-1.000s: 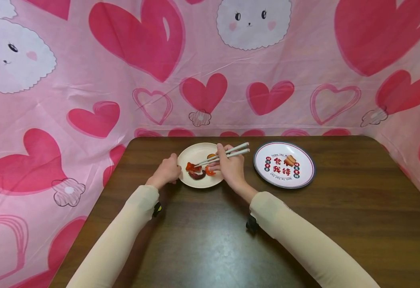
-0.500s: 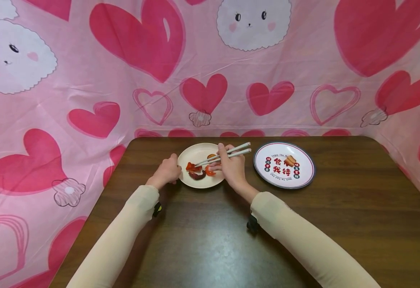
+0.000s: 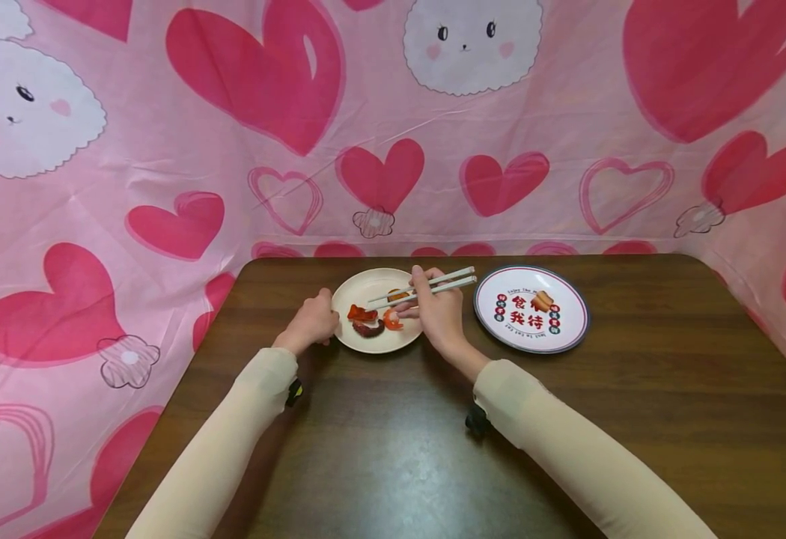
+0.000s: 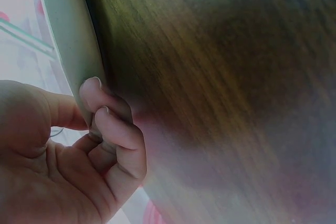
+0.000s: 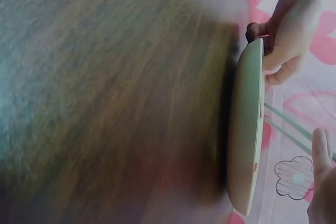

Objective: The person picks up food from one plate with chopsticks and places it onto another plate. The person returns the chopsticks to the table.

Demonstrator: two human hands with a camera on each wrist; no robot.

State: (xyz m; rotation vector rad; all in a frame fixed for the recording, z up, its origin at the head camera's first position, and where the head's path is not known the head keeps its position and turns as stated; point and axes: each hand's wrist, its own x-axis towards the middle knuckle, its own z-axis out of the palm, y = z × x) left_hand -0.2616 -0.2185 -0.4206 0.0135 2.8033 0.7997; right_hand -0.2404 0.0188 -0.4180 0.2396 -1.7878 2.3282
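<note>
My left hand (image 3: 314, 318) grips the left rim of a cream plate (image 3: 369, 281). In the left wrist view its fingers (image 4: 123, 132) curl around the plate's edge. My right hand (image 3: 439, 311) holds a pair of pale chopsticks (image 3: 460, 283) over the plate's right side, their tips slightly apart beside a red-orange food piece (image 3: 362, 314). Below that piece lies a dark, curled octopus tentacle (image 3: 368, 329). An orange shrimp (image 3: 393, 323) sits close to my right fingers. A yellow-orange slice (image 3: 398, 295) is partly hidden behind the chopsticks.
To the right stands a white plate (image 3: 490, 292) with a blue rim and red printed characters, bearing a tan-brown food piece (image 3: 542, 302). Both plates are near the far edge of the brown wooden table (image 3: 379, 449). A pink heart-patterned cloth (image 3: 433, 120) hangs behind.
My right hand and the chopsticks have shifted slightly right, and the tips have spread apart from the red-orange piece, which stays on the plate. My left hand has not moved.
</note>
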